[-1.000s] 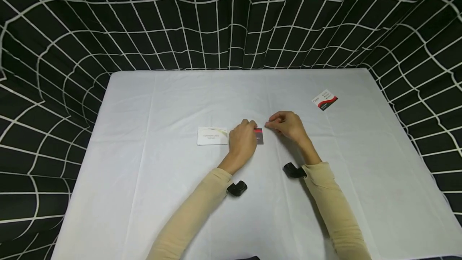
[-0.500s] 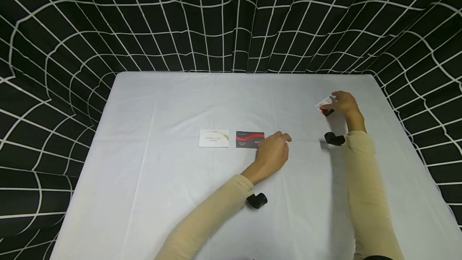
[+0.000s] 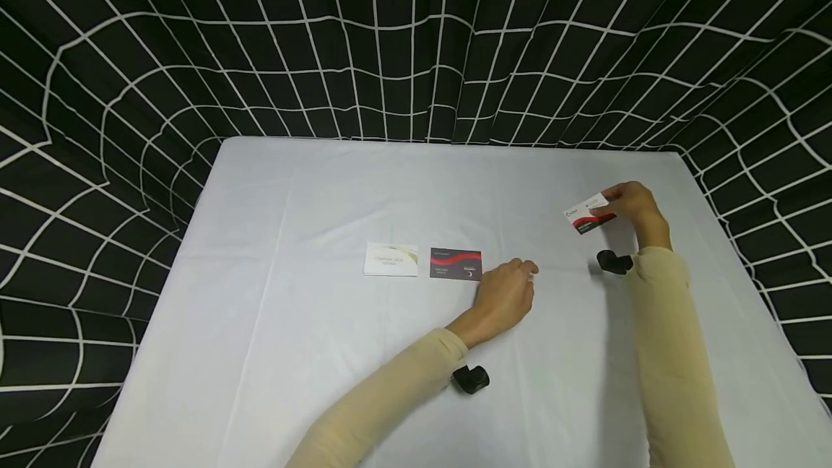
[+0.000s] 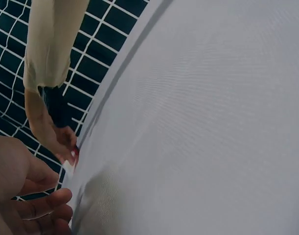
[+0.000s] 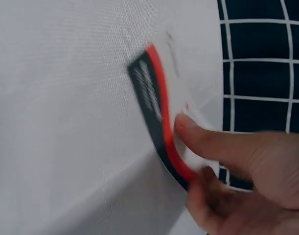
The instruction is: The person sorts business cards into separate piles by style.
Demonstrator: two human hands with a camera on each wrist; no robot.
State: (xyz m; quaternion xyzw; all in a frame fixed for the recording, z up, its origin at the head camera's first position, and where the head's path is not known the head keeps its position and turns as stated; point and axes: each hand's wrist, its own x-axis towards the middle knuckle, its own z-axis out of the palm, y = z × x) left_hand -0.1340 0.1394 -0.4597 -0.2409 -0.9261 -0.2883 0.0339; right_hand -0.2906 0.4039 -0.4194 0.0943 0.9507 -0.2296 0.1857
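My right hand (image 3: 640,209) pinches a white, red and black business card (image 3: 583,214) between thumb and fingers at the right of the table. Close up in the right wrist view, that card (image 5: 151,93) looks tilted up off the cloth and slightly blurred, with the thumb on its printed face. Loosely curled and holding nothing, my left hand (image 3: 505,293) is just right of a dark grey business card with a red wave (image 3: 455,264). Left of that card lies a white business card (image 3: 391,260) with a green-gold curve in one corner.
A white cloth (image 3: 312,352) covers the table. Black curtains with a white grid (image 3: 390,49) rise along the back and both sides. A black wrist camera (image 3: 471,379) sticks out from the left sleeve, another black camera (image 3: 614,262) from the right.
From near the middle, my right hand has reached right and lifted the red-and-white business card off the cloth. My left hand has moved right, uncovering the dark card.
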